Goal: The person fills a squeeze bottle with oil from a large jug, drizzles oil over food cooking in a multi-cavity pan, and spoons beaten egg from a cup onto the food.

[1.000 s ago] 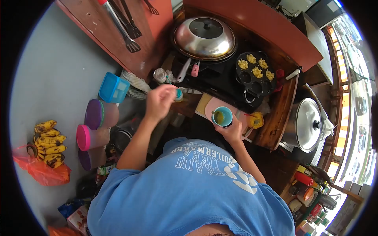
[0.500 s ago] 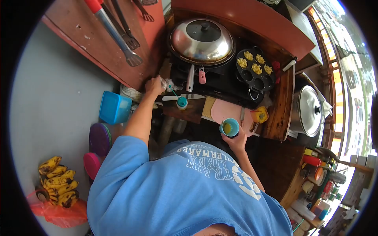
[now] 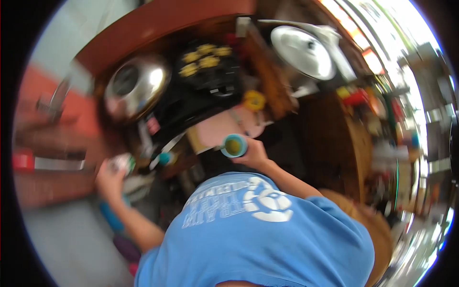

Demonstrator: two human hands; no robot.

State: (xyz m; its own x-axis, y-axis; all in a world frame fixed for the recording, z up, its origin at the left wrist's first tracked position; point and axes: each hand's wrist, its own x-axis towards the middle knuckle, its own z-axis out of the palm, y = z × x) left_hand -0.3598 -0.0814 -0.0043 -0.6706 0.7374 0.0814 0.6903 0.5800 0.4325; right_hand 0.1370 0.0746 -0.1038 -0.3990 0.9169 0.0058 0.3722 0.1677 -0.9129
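Observation:
On the left, my left hand [image 3: 110, 181] is closed around a small whitish and green container [image 3: 123, 164], blurred by motion. My right hand [image 3: 254, 154] grips a light blue cup [image 3: 234, 145] with yellow-green contents and something like a utensil handle over its left rim. The cup is over the near edge of a pink board [image 3: 214, 130]. Between my hands, nearer the left one, stands a small jar with a teal lid [image 3: 165, 159].
Behind are a pan with a domed lid [image 3: 136, 88] and a black moulded pan [image 3: 215, 79] holding several yellow portions. A yellow item [image 3: 254, 100] lies by the board. A large lidded pot [image 3: 303, 52] stands back right. Wooden counter [image 3: 334, 138] at right.
The view has turned and blurred. My left hand has closed around the small container and lifted it from beside the stove. My right hand still holds the blue cup.

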